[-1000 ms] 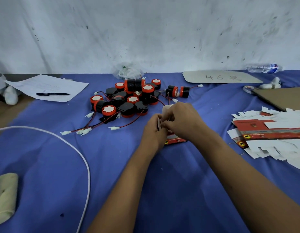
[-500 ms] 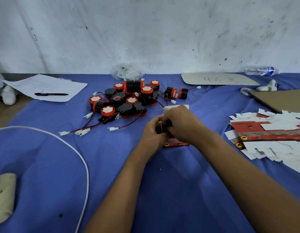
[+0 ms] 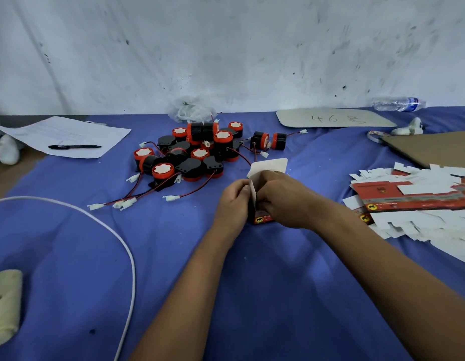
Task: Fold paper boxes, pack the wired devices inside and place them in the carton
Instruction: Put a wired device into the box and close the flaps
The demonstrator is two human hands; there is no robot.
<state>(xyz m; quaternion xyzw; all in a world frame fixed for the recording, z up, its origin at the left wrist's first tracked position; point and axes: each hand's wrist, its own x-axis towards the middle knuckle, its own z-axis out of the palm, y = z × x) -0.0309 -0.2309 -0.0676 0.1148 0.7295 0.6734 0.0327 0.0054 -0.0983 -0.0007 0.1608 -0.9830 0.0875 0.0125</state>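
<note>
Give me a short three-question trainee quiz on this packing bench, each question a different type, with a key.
1. True or false: the pen lies on the sheet of paper at the far left.
2. Multiple choice: the paper box is held by A) the left hand only, B) the right hand only, C) both hands, D) neither hand.
3. Fill in: the stack of flat box blanks lies on the person's ____ side of the blue cloth.

Key
1. True.
2. C: the left hand and the right hand both have a grip on it, its white flap standing up.
3. Right; the pile of wired devices lies beyond the hands, to the left.
</note>
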